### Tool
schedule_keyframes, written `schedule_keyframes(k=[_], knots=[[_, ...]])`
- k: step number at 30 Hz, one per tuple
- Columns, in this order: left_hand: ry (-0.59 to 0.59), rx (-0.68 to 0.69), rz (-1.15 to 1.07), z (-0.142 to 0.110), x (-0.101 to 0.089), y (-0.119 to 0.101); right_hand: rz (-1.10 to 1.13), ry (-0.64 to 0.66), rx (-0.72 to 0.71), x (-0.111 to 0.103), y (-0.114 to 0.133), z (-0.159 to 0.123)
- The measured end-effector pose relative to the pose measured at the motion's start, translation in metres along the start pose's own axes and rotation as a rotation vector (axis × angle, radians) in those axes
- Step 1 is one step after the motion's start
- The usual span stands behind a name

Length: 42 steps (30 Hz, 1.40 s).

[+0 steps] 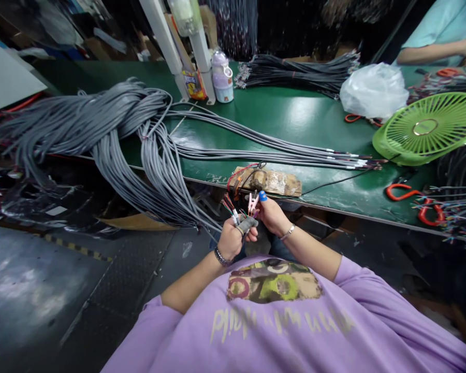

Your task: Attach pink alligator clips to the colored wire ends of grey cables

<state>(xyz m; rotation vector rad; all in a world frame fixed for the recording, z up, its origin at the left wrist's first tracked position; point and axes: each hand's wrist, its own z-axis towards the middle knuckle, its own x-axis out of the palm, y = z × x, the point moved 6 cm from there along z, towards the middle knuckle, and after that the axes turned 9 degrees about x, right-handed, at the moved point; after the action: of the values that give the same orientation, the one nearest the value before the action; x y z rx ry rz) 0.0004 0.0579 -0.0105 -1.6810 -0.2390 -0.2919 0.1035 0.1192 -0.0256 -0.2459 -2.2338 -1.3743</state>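
Across the green surface (291,111), grey cables (128,109) sprawl at ten o'clock; their weight could tug free the coloured wires (229,203) clamped in the left hand (232,239), fanning toward its twelve o'clock (the right hand's (274,215) grip, I cannot tell).

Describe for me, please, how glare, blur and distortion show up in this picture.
Head view: glare whitens a patch of the green table; head view: the floor carries pale reflections; head view: the upper left looks dim and smeared; head view: the green fan seems stretched near the edge; head view: wire ends by the left hand blur together.
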Motion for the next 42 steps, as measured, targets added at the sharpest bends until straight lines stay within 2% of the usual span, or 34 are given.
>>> schedule_keyframes(k=[3, 7, 10, 18, 29, 31, 35, 37, 42], knots=[[-0.003, -0.005, 0.007, 0.002, 0.0, 0.003, 0.12, 0.054, 0.086, 0.006, -0.005, 0.005], [0.004, -0.013, 0.021, 0.003, 0.002, 0.004, 0.207, 0.031, 0.092, 0.01, -0.004, 0.007], [0.0, -0.009, 0.033, 0.002, 0.002, 0.003, 0.236, 0.042, 0.098, 0.01, -0.004, 0.006], [0.019, 0.016, 0.066, -0.01, -0.001, 0.001, 0.244, 0.155, 0.25, 0.01, -0.007, -0.005], [-0.05, 0.064, 0.027, -0.005, -0.003, -0.002, 0.168, 0.122, 0.191, 0.009, -0.003, -0.007], [-0.066, 0.071, 0.024, -0.004, -0.002, -0.003, 0.136, 0.075, 0.134, 0.008, -0.002, -0.007], [-0.099, 0.064, 0.024, -0.004, -0.001, -0.004, 0.002, -0.125, -0.077, -0.002, 0.003, -0.006], [-0.106, 0.052, 0.037, -0.004, -0.001, -0.003, -0.051, -0.16, -0.124, -0.005, 0.003, -0.005], [-0.097, 0.054, 0.048, -0.002, -0.002, 0.003, 0.104, 0.059, 0.091, 0.006, -0.009, 0.004]])
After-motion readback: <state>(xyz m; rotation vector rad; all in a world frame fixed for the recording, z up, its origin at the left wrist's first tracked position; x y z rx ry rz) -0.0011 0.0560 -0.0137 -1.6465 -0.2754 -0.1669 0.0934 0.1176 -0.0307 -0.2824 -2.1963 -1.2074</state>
